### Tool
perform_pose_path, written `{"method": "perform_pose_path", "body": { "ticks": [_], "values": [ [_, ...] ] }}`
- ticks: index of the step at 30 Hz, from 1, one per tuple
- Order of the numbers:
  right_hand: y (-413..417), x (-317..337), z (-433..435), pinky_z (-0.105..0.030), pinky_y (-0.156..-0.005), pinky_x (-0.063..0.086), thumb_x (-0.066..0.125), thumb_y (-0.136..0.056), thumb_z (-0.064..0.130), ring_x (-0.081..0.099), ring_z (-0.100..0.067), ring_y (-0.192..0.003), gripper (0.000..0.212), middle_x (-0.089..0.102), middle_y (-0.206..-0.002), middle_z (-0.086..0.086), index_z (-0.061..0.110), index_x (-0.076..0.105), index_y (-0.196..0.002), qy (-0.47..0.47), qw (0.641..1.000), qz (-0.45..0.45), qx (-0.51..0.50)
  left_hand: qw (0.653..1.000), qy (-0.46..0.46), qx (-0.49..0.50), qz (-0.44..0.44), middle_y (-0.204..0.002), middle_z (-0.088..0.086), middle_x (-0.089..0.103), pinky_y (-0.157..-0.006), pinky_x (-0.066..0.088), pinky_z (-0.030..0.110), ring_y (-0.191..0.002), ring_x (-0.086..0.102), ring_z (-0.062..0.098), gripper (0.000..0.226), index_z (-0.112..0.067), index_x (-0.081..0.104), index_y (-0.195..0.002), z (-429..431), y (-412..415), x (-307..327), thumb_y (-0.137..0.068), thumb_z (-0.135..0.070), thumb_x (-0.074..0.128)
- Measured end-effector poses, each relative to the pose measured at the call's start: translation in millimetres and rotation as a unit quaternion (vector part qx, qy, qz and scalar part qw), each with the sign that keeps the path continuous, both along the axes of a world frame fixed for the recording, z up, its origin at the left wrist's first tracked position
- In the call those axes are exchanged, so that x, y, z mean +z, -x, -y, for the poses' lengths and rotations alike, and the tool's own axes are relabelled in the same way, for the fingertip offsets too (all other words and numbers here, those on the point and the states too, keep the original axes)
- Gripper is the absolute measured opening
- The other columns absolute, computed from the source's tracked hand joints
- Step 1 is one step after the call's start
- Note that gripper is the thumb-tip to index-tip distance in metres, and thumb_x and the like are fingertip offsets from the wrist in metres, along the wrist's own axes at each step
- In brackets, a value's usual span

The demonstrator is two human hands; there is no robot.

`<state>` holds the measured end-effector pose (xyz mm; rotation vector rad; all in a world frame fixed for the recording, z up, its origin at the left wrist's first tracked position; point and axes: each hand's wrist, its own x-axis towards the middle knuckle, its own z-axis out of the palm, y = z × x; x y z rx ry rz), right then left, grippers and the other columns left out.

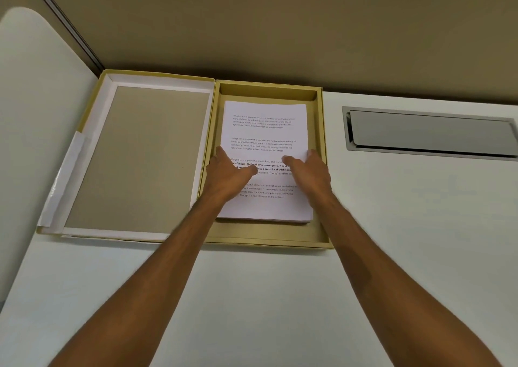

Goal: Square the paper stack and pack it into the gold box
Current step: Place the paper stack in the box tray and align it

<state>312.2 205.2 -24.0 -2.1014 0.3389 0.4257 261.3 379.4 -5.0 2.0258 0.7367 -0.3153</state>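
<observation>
A stack of white printed paper [266, 131] lies flat inside the tray of the gold box [267, 233], with gaps to the far and near walls. My left hand [228, 172] grips the stack's left edge, thumb on top of the sheet. On the stack's right edge my right hand [311, 170] does the same, thumb across the text. The box's hinged lid [143, 156] lies open flat to the left, its inside brown with a white border.
The box sits on a white desk [252, 296] against a tan partition wall [280, 30]. A metal cable hatch [431, 132] is set into the desk to the right. A white rounded panel [33, 86] stands at the left.
</observation>
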Motion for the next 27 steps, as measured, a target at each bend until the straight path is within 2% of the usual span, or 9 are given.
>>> {"method": "perform_pose_path", "body": {
  "ticks": [5, 7, 10, 12, 16, 19, 21, 24, 27],
  "values": [
    [0.7, 0.9, 2.0, -0.020, -0.055, 0.040, 0.066, -0.086, 0.046, 0.060, -0.016, -0.095, 0.056, 0.062, -0.123, 0.003, 0.018, 0.049, -0.132, 0.025, 0.999, -0.002, 0.028, 0.999, -0.024, -0.027, 0.000, -0.148, 0.010, 0.044, -0.103, 0.046, 0.051, -0.133, 0.045, 0.031, 0.095, -0.014, 0.022, -0.151, -0.8, -2.1, 2.4, -0.077, -0.043, 0.075],
    [2.8, 5.3, 3.4, -0.025, -0.064, 0.047, 0.065, -0.087, 0.046, 0.062, -0.019, -0.103, 0.058, 0.062, -0.131, 0.000, 0.017, 0.049, -0.134, 0.028, 0.999, 0.005, 0.031, 0.999, -0.023, -0.026, 0.013, -0.145, 0.009, 0.048, -0.101, 0.049, 0.046, -0.129, 0.050, 0.028, 0.089, -0.013, 0.026, -0.149, -2.5, -2.0, 4.7, -0.080, -0.042, 0.075],
    [12.7, 12.4, 6.5, -0.041, -0.091, 0.051, 0.062, -0.093, 0.044, 0.057, -0.028, -0.125, 0.062, 0.054, -0.144, -0.006, 0.015, 0.042, -0.144, 0.079, 0.993, 0.073, 0.042, 0.997, -0.040, -0.035, 0.063, -0.138, 0.007, 0.057, -0.077, 0.051, 0.024, -0.114, 0.058, 0.018, 0.069, -0.011, 0.039, -0.142, -4.1, 4.1, 8.3, -0.087, -0.036, 0.071],
    [26.3, 17.5, 10.1, -0.040, -0.102, 0.044, 0.060, -0.097, 0.041, 0.049, -0.029, -0.135, 0.066, 0.047, -0.152, -0.008, 0.013, 0.035, -0.151, 0.110, 0.984, 0.127, 0.062, 0.992, -0.064, -0.044, 0.103, -0.133, 0.005, 0.061, -0.062, 0.041, 0.011, -0.104, 0.056, 0.011, 0.054, -0.011, 0.048, -0.136, -4.5, 13.8, 12.6, -0.090, -0.032, 0.068],
    [70.0, 25.1, 15.9, -0.028, -0.102, 0.032, 0.058, -0.100, 0.035, 0.044, -0.024, -0.138, 0.062, 0.044, -0.155, -0.006, 0.015, 0.033, -0.153, 0.126, 0.962, 0.205, 0.127, 0.983, -0.105, -0.030, 0.148, -0.141, 0.004, 0.054, -0.088, 0.041, 0.020, -0.122, 0.055, 0.019, 0.050, -0.013, 0.051, -0.138, -4.4, 45.2, 16.6, -0.094, -0.032, 0.065],
    [112.7, 24.8, 13.7, -0.040, -0.118, 0.031, 0.055, -0.102, 0.030, 0.034, -0.026, -0.147, 0.064, 0.035, -0.160, -0.010, 0.008, 0.030, -0.156, 0.148, 0.948, 0.213, 0.186, 0.977, -0.117, -0.015, 0.175, -0.143, 0.003, 0.053, -0.093, 0.038, 0.021, -0.126, 0.052, 0.018, 0.045, -0.013, 0.056, -0.135, -1.0, 75.9, 15.4, -0.093, -0.028, 0.067],
    [142.6, 23.3, 9.3, -0.046, -0.120, 0.030, 0.055, -0.102, 0.027, 0.029, -0.028, -0.149, 0.062, 0.033, -0.161, -0.013, 0.005, 0.032, -0.155, 0.171, 0.932, 0.226, 0.227, 0.974, -0.117, 0.017, 0.192, -0.137, 0.005, 0.058, -0.095, 0.045, 0.025, -0.121, 0.057, 0.020, 0.038, -0.012, 0.061, -0.128, 1.0, 97.1, 13.3, -0.093, -0.024, 0.067],
    [180.3, 14.9, 0.8, -0.047, -0.122, 0.023, 0.054, -0.102, 0.029, 0.021, -0.027, -0.152, 0.063, 0.028, -0.163, -0.012, 0.006, 0.030, -0.156, 0.186, 0.913, 0.233, 0.277, 0.967, -0.084, 0.119, 0.209, -0.124, 0.004, 0.063, -0.092, 0.055, 0.033, -0.110, 0.061, 0.019, 0.029, -0.012, 0.065, -0.119, 3.8, 128.3, 9.2, -0.091, -0.019, 0.069],
    [205.3, -0.9, -10.7, -0.041, -0.125, 0.003, 0.038, -0.105, 0.041, -0.002, -0.021, -0.155, 0.066, 0.006, -0.168, -0.005, 0.015, 0.013, -0.160, 0.230, 0.890, 0.214, 0.330, 0.948, -0.088, 0.200, 0.233, -0.112, -0.003, 0.062, -0.079, 0.053, 0.020, -0.097, 0.061, 0.014, 0.023, -0.014, 0.066, -0.113, 4.3, 157.1, 3.9, -0.090, -0.014, 0.070]
  ]
}}
